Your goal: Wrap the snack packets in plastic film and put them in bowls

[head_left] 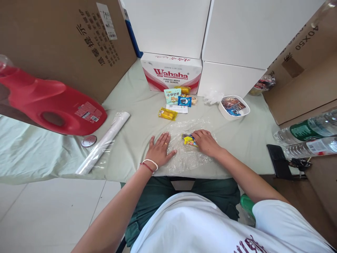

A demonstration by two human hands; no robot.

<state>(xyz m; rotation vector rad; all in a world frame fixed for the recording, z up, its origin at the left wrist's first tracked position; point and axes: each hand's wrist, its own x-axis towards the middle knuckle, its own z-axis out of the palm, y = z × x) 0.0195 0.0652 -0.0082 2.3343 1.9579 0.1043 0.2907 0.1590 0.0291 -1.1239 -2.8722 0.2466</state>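
Observation:
A crumpled sheet of clear plastic film [188,161] lies spread on the cloth-covered table before me. On it rests a small yellow and dark blue snack packet [188,140]. My right hand [206,142] has its fingers closed over the packet's right end, hiding that part. Flat on the film's left edge is my left hand [159,149], fingers spread, holding nothing. Further back are a yellow-wrapped snack [167,114], a blue snack packet [184,101] and a pale green pouch [172,96], grouped before the Wahaha box [172,75].
A white roll of film [105,142] and a round lid [88,141] lie left, beside a large red jug [58,102]. At right are a white bowl [234,114] of packets, clear bottles [302,133] and a black phone [279,161]. Cardboard boxes wall both sides.

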